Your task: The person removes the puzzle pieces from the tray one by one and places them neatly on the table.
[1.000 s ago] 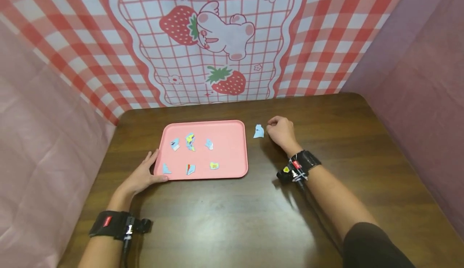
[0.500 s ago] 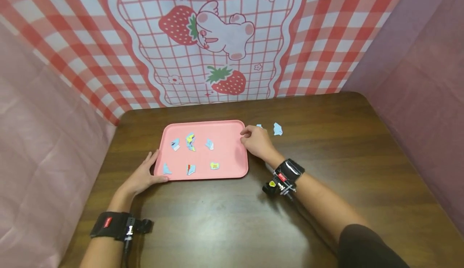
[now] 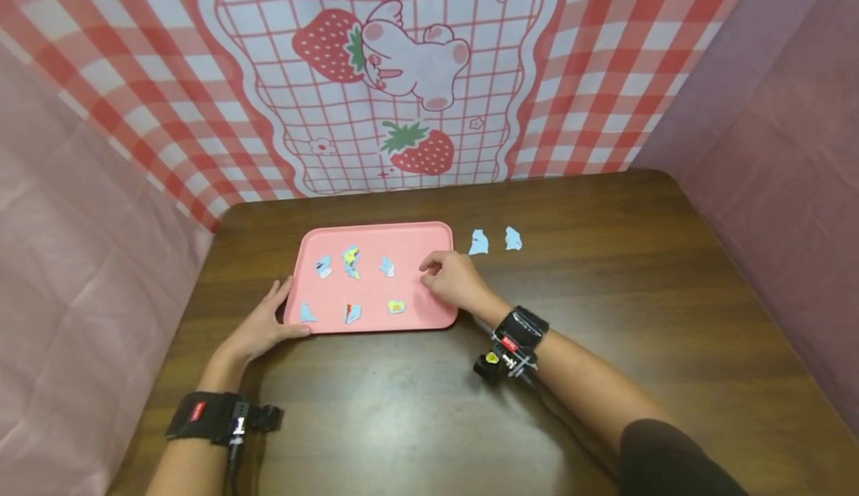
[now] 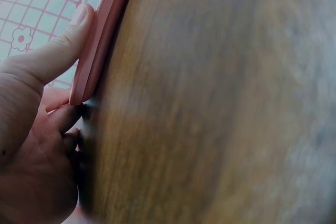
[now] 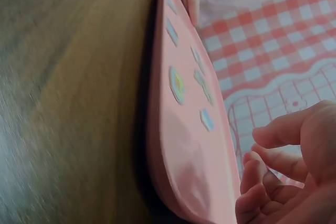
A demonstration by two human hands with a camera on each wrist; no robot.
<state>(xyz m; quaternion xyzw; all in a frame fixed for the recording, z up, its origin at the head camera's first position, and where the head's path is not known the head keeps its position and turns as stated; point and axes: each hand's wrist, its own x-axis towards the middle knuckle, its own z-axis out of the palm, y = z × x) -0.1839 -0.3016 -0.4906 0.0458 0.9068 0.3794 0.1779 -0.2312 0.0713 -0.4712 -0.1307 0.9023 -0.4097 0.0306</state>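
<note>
My left hand (image 3: 262,324) holds the near left corner of the pink tray (image 3: 429,239), its thumb at the front rim and its fingers along the left side. In the left wrist view the thumb (image 4: 68,40) lies against the rim. My right hand (image 3: 456,283) hovers over the tray's right end, fingers loosely bent, with nothing showing between them in the right wrist view. Several flat, irregular pieces lie in two rows on the tray, among them a yellow-and-blue piece (image 3: 352,261), a yellow piece (image 3: 396,306) and a red-and-blue piece (image 3: 352,313).
Right of the tray, two light-blue pieces, a nearer one (image 3: 479,242) and a farther one (image 3: 513,239), lie side by side on the brown wooden table (image 3: 604,257). A red-checked cloth (image 3: 416,56) hangs behind the table, with pink curtains at both sides.
My right hand has come left from the table, away from the farther light-blue piece, to over the tray's right end. Both light-blue pieces now show. My left hand stays put.
</note>
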